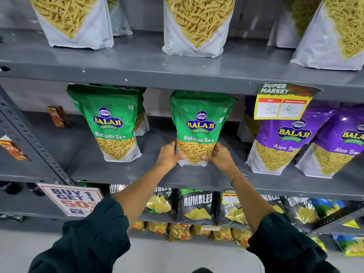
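Note:
A green Ratlami Sev bag (200, 123) stands upright in the middle of the grey metal shelf (137, 174). My left hand (169, 155) grips its lower left corner and my right hand (219, 156) grips its lower right corner, thumbs on the front. A second green Ratlami Sev bag (110, 123) stands to the left, with another partly hidden behind it.
Two purple Aloo Sev bags (285, 142) stand at the right under a yellow price tag (283, 103). White-bottomed sev bags (197, 26) fill the shelf above. Black Rumbles chip bags (197, 205) line the shelf below. A buy-one-get-one sign (72, 200) hangs lower left.

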`<state>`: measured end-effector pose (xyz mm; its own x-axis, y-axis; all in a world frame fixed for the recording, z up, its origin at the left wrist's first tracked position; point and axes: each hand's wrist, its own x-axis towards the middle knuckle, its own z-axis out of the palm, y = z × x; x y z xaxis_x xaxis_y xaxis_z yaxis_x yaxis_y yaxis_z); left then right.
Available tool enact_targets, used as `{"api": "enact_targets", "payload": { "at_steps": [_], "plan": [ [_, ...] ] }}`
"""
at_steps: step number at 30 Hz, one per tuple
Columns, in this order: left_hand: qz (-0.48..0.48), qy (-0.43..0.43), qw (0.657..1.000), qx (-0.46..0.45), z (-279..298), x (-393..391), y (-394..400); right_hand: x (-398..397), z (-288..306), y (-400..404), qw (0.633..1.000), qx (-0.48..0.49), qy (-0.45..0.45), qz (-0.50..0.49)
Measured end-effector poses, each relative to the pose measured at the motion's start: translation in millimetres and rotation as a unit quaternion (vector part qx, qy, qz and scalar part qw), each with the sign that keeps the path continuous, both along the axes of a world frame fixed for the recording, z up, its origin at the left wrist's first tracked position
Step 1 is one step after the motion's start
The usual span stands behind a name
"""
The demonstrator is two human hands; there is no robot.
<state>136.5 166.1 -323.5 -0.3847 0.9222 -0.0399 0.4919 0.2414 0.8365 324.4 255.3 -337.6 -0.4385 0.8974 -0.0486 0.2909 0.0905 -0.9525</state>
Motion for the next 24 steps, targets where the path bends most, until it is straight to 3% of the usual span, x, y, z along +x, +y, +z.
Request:
{"api": "enact_targets", "payload": {
  "at_steps": [8,12,14,16,20,22,24],
  "plan": [
    [-0.038,0.056,0.997,-0.038,1,-3,-9,-2,4,-15,1.0,-0.011,-0.016,0.005],
    [0.003,0.022,0.999,0.037,1,-14,-42,-10,-11,-59,0.978,0.067,-0.037,-0.194],
    [0.046,0.015,0.996,0.077,-5,-30,-69,-24,-18,-88,0.965,0.115,-0.029,-0.235],
    [0.11,-0.013,0.988,0.108,-13,-55,-97,-48,-22,-112,0.977,0.128,-0.034,-0.165],
    [0.302,0.048,0.945,0.114,-22,-120,-132,-117,-12,-130,0.992,0.114,-0.058,-0.014],
    [0.316,0.035,0.94,0.121,-19,-155,-135,-153,-1,-129,0.993,0.093,-0.064,0.04],
    [0.28,0.04,0.958,0.044,-14,-188,-130,-183,8,-124,0.991,0.065,-0.072,0.088]
  ]
}}
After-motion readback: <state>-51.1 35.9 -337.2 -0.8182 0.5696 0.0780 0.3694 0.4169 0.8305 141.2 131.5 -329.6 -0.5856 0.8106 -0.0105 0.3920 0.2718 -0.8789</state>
